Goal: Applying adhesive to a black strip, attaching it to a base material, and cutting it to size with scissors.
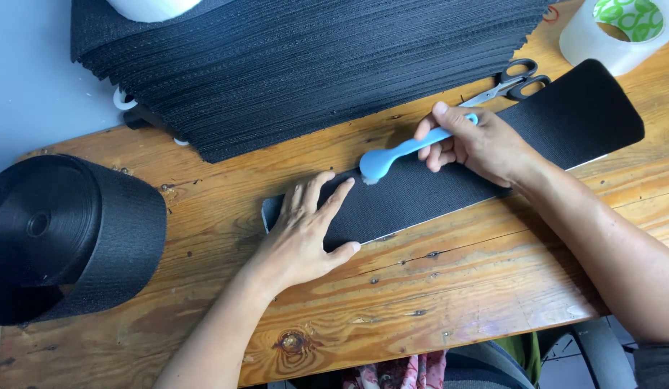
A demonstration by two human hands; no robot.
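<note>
The head view looks down on a wooden tabletop point(435, 288), where a long black fabric strip point(493, 158) with rounded ends lies diagonally. The left hand point(306, 230) lies flat and open on the near end of the strip; it grasps nothing and only presses the strip down. The right hand point(478, 140) has its grip closed around the handle of a light blue brush point(403, 153), and the brush head touches the strip just beside the left fingertips.

To do the brushing well, I think the left palm should keep the strip from sliding, and the strokes should go along the length with light, even pressure.

The strip looks matte and finely textured, with a thin pale edge along its near side, perhaps a backing layer. Behind it lies a stack of similar black pieces point(313, 65). Scissors point(511, 83) and a tape roll point(619, 29) lie at the far right, and a big roll of black webbing point(68, 230) stands at the left.
</note>
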